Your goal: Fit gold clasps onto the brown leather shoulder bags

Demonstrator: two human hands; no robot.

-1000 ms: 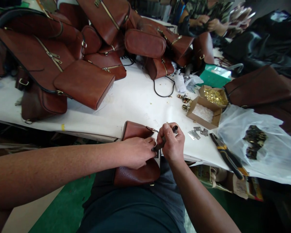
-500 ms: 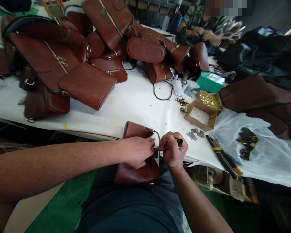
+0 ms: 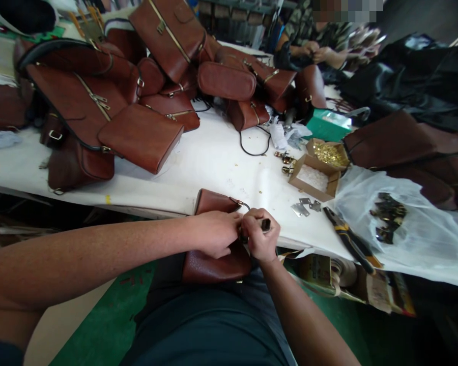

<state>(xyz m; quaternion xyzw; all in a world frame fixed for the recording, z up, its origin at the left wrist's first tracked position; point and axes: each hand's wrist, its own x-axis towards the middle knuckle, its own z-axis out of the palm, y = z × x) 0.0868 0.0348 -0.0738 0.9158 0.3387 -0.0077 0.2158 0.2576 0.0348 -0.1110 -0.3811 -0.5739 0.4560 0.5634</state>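
A brown leather bag (image 3: pixel 216 265) lies across my lap against the table edge, its dark cord strap (image 3: pixel 245 205) near the top. My left hand (image 3: pixel 217 233) rests on it, fingers bent over its middle and holding it. My right hand (image 3: pixel 260 235) is closed in a fist around a hand tool (image 3: pixel 266 224); only a dark handle end sticks out. The working end is hidden at the bag, where both hands meet. Covered by the fingers is the spot between them.
Several finished-looking brown bags (image 3: pixel 141 133) are piled at the back left. To the right are cardboard boxes (image 3: pixel 316 178) of small fittings, metal plates (image 3: pixel 306 206), pliers (image 3: pixel 349 239) and a plastic bag (image 3: pixel 423 229) of dark hardware. Across the table, a person's hands (image 3: pixel 322 53) work.
My right hand has moved left with the tool, from beside the bag to against my left fingers. The left hand stays on the bag. The view has shifted slightly.
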